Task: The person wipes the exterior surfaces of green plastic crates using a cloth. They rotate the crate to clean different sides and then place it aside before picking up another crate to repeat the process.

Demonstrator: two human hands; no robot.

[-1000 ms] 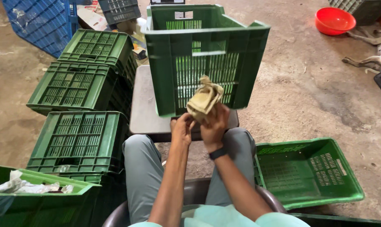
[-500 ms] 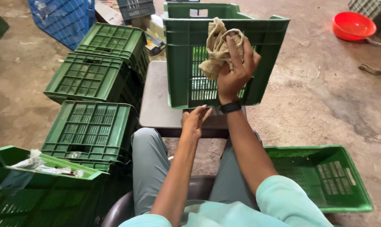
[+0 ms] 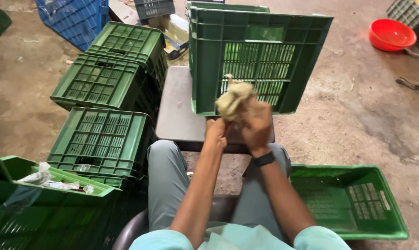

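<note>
A crumpled beige cloth is bunched above my two hands, blurred by motion. My right hand, with a black watch on its wrist, grips the cloth from the right. My left hand closes on the cloth's lower end beside it. Both hands hover over the near edge of a small grey table, just in front of a tall green plastic crate that stands on that table. My knees in grey trousers sit under the table's edge.
Several upturned green crates are stacked at the left. Another green crate holding white scraps is at the lower left. One open green crate lies at my right. A red bowl and a blue crate are farther back.
My right hand came down from high on the crate front with the cloth. It now meets my left hand at the table's near edge, and both grip the cloth.
</note>
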